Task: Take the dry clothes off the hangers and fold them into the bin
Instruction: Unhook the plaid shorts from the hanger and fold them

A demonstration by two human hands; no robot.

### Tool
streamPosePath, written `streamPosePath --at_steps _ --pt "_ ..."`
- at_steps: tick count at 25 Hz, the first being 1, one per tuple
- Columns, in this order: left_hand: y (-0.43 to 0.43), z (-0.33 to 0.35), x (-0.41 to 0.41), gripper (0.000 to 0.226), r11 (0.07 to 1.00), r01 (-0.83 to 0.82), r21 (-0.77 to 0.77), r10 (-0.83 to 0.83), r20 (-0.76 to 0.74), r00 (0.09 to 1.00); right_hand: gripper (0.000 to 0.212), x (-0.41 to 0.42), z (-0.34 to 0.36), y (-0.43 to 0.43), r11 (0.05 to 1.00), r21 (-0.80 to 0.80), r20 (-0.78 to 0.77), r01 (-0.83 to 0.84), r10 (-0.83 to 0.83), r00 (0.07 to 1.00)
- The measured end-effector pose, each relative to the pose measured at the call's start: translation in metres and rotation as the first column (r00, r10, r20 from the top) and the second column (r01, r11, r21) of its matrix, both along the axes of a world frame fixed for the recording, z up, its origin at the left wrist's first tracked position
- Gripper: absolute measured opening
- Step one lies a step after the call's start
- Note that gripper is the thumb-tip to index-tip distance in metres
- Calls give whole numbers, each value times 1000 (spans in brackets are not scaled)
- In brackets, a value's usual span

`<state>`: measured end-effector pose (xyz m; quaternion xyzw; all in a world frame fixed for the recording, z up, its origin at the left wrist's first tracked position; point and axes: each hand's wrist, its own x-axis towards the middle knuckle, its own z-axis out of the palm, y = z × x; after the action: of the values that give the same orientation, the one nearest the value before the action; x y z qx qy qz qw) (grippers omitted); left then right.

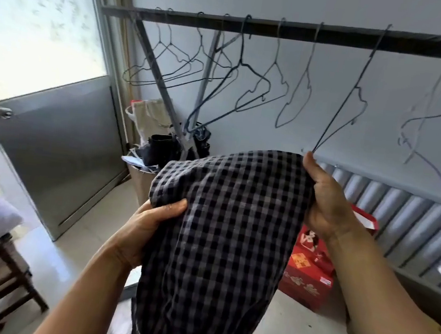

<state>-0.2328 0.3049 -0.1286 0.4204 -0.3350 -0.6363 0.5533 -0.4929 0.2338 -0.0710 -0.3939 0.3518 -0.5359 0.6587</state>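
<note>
Both hands, left hand and right hand, grip a checked garment near bare wire hangers.

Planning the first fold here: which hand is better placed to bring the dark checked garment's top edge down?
Probably the right hand: it grips the dark checked cloth garment at its raised top corner, while the left hand holds a bunched lower side and can anchor it.

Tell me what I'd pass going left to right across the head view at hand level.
Door → left hand → checked garment → right hand → ribbed wall panel.
</note>
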Motion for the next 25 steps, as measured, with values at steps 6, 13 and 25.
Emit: streamPosePath --at_steps 6,13,25 --pt "1 -7 43 43 994 -104 20 105 -111 988 92 59 -60 8 925 145 84 -352 343 936" --pt "-5 -9 101 14 962 -269 58 267 40 963 72 119 -84 -11 955 108 -140 -276 290 947" --pt "-31 -1 185 74 793 -587 -163 604 337 722 69 206 -81 -20 1000 10 -276 -19 21 961"
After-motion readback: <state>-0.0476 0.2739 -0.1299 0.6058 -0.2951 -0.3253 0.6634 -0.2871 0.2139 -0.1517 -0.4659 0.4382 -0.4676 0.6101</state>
